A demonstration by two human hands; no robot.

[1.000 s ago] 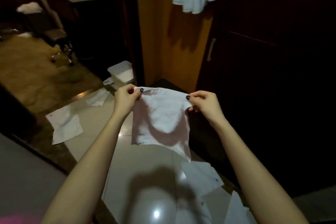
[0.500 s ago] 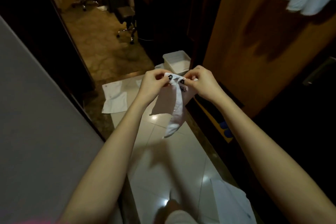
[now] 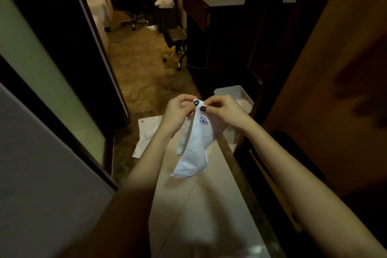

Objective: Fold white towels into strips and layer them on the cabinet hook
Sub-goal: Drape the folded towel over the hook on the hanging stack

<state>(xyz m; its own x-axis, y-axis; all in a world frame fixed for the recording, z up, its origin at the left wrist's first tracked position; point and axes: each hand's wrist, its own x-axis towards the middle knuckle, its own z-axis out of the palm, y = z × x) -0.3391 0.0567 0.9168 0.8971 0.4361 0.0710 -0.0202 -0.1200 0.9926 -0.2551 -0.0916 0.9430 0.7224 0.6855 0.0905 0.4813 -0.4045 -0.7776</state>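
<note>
Soft white cloth on the towel [image 3: 193, 153], matt, with purple stitching near the top. Floor tiles [image 3: 209, 205] pale, smooth, a slight sheen. Cabinet [image 3: 326, 65] is smooth brown wood, the tub [image 3: 230, 91] pale plastic, chair legs [image 3: 174, 55] shiny metal.

Both bare arms reach forward and meet at the top of the white towel [image 3: 193, 148]. The left hand [image 3: 178, 110] pinches the towel's top edge from the left side, with its fingers curled. The right hand [image 3: 227, 111] pinches the same edge from the right side (both thumb nails are painted dark). The two hands almost touch above the towel.
</note>
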